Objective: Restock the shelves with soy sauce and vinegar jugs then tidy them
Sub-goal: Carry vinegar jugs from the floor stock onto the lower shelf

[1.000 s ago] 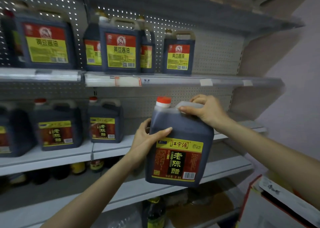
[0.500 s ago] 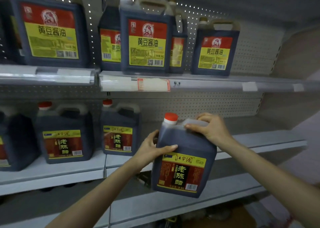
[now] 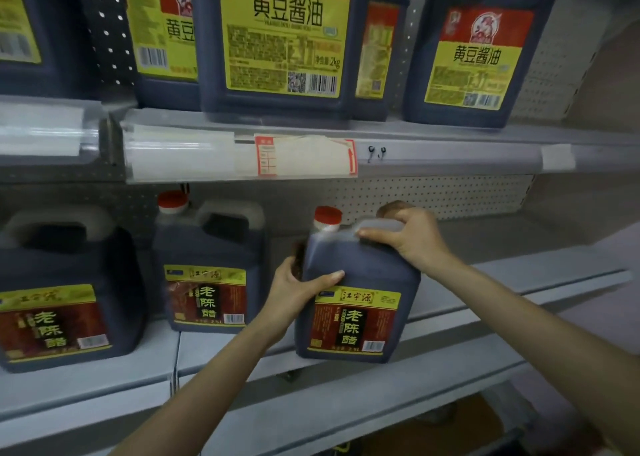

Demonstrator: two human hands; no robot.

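Observation:
A dark vinegar jug with a red cap and a red-and-yellow label sits at the front of the middle shelf, tilted slightly. My right hand grips its top handle. My left hand holds its left side, thumb across the front above the label. Two more vinegar jugs stand to the left, one close by and one at the far left. Soy sauce jugs with yellow labels, the nearest large and another to its right, line the upper shelf.
A price-tag strip with a red-edged label runs along the upper shelf's front. Pegboard backs the shelves. The middle shelf lies bare to the right of the held jug. A lower shelf edge runs beneath my arms.
The jug has moved forward and up onto the middle shelf, beside the other vinegar jugs. My view has come closer to the shelves. Both hands keep the same hold.

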